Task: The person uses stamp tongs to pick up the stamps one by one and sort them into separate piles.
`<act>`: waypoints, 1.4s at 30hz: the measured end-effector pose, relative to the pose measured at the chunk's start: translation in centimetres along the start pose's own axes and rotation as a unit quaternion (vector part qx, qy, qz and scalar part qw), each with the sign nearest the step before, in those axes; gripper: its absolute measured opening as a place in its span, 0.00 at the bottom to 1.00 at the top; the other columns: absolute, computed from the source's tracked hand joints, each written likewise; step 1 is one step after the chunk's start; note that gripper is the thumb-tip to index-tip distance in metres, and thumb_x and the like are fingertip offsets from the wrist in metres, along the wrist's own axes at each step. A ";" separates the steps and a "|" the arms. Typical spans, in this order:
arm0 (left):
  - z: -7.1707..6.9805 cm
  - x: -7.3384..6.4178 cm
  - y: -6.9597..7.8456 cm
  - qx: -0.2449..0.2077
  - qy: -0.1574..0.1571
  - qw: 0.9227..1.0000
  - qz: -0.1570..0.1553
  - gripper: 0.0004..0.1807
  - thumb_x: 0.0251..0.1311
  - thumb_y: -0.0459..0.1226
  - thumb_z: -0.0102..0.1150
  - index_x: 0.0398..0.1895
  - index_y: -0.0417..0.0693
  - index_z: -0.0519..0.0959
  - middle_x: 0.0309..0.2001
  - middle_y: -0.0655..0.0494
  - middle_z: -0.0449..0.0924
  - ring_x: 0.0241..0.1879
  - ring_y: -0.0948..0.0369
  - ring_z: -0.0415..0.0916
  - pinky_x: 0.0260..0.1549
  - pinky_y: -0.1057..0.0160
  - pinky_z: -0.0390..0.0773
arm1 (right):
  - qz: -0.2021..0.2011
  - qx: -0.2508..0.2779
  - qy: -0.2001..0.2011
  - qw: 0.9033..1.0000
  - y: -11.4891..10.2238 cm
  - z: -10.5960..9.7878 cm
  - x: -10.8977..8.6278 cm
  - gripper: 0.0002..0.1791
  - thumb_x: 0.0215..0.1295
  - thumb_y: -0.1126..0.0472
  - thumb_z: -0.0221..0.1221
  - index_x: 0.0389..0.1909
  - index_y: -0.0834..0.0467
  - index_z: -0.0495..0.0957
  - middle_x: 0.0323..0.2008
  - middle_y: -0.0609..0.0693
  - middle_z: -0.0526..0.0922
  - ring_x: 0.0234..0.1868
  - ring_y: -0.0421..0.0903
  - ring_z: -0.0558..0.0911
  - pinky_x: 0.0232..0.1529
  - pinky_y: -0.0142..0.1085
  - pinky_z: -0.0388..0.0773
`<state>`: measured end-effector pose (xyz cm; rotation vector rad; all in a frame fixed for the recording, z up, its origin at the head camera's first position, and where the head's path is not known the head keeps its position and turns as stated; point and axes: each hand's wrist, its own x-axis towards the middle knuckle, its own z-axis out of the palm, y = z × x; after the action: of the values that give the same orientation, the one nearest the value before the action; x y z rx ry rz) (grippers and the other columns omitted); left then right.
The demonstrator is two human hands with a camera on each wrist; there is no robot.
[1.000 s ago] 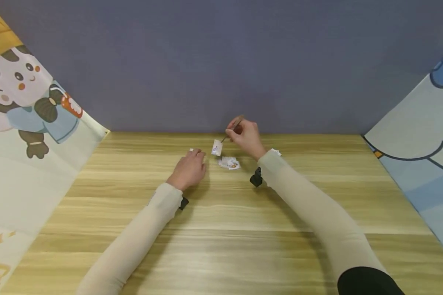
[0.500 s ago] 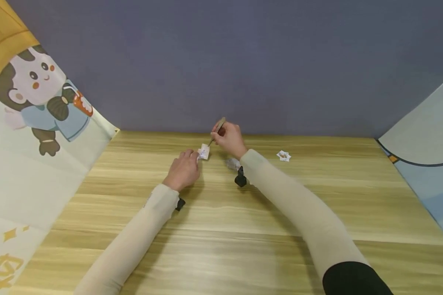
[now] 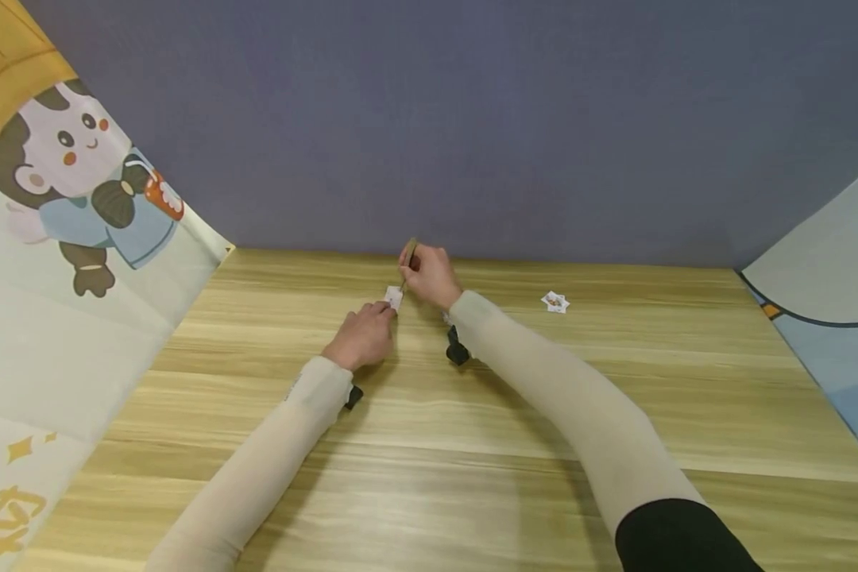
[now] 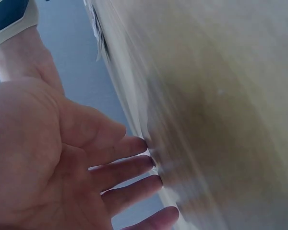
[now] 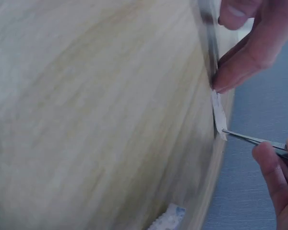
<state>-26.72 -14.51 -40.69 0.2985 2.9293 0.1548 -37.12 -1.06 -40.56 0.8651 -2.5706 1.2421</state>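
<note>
A small white paper piece (image 3: 393, 297), like a mini card or sticker with faint print, lies near the back of the wooden table. Fingertips of my left hand (image 3: 363, 338) rest on its near end, the fingers extended and slightly bent. My right hand (image 3: 432, 276) pinches a pair of slim tweezers (image 3: 411, 254) between thumb and fingers. In the right wrist view, the tips of the tweezers (image 5: 245, 137) are at the far end of the paper piece (image 5: 219, 112). The left wrist view gives the palm of the left hand (image 4: 62, 148), fingertips down at the tabletop.
More small printed pieces (image 3: 555, 302) overlap in a little pile to the right. Another piece (image 3: 446, 318) is mostly hidden behind the right wrist. A dark blue-grey wall (image 3: 429, 135) rises at the table's back edge, and a cartoon-printed cloth (image 3: 114, 199) hangs at left.
The tweezers carried the paper piece leftward from the middle pile and down to the table by the left hand. The left fingertips now press on it. The head view shifted slightly.
</note>
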 end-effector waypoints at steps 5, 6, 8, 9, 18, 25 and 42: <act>0.0 -0.2 0.3 0.010 0.001 1.000 0.015 0.25 0.64 0.34 0.42 0.65 0.39 0.66 0.67 0.45 0.60 0.63 0.47 0.60 0.54 0.44 0.66 | 0.001 -0.016 0.007 1.000 0.1 -0.1 -0.7 0.03 0.64 0.65 0.58 0.32 0.55 0.77 0.25 0.46 0.79 0.25 0.40 0.75 0.26 0.32 0.71; 0.0 -0.2 0.3 0.011 0.001 1.000 0.017 0.25 0.64 0.34 0.42 0.65 0.39 0.66 0.67 0.45 0.61 0.63 0.47 0.60 0.54 0.44 0.66 | 0.000 -0.017 0.010 1.000 0.1 -0.1 -0.9 0.03 0.64 0.65 0.58 0.32 0.55 0.77 0.25 0.46 0.78 0.25 0.40 0.75 0.26 0.32 0.71; 0.0 -0.3 0.5 0.012 -0.001 1.000 0.021 0.25 0.64 0.34 0.42 0.65 0.38 0.66 0.67 0.44 0.61 0.63 0.47 0.60 0.54 0.44 0.66 | 0.001 -0.015 0.018 1.000 0.2 -0.1 -1.2 0.03 0.63 0.66 0.58 0.31 0.55 0.77 0.25 0.46 0.78 0.24 0.40 0.75 0.26 0.32 0.71; 0.0 -0.4 0.5 0.012 -0.002 1.000 0.022 0.25 0.64 0.34 0.42 0.65 0.38 0.66 0.67 0.44 0.61 0.63 0.47 0.60 0.54 0.44 0.66 | 0.003 -0.015 0.021 1.000 0.2 -0.2 -1.3 0.03 0.63 0.66 0.59 0.31 0.55 0.77 0.25 0.46 0.78 0.25 0.41 0.75 0.26 0.32 0.71; 0.1 -0.8 0.8 0.002 -0.010 0.999 0.034 0.25 0.62 0.33 0.44 0.64 0.37 0.67 0.66 0.43 0.62 0.62 0.46 0.61 0.55 0.43 0.65 | 0.026 0.001 0.022 0.999 0.0 -1.0 -2.7 0.02 0.65 0.64 0.59 0.33 0.54 0.77 0.27 0.46 0.79 0.27 0.41 0.76 0.28 0.33 0.73; 0.3 -1.3 1.3 0.000 -0.003 0.999 0.044 0.25 0.64 0.33 0.41 0.66 0.39 0.65 0.69 0.45 0.57 0.66 0.47 0.54 0.58 0.42 0.60 | 0.033 0.005 0.038 0.999 -0.3 -4.5 -4.5 0.04 0.63 0.61 0.61 0.35 0.57 0.78 0.28 0.47 0.80 0.27 0.41 0.77 0.29 0.34 0.74; 1.0 -2.2 4.8 -0.009 -0.012 0.982 0.187 0.24 0.71 0.35 0.36 0.68 0.44 0.64 0.70 0.50 0.57 0.69 0.51 0.51 0.61 0.40 0.53 | 0.050 -0.002 0.011 0.999 2.7 -8.6 -11.1 0.04 0.60 0.63 0.63 0.32 0.58 0.78 0.25 0.50 0.82 0.25 0.45 0.81 0.27 0.37 0.77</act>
<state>-23.52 -10.17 -40.67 0.8407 2.8135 0.2287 -30.39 11.58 -40.98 0.7263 -2.6277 1.2643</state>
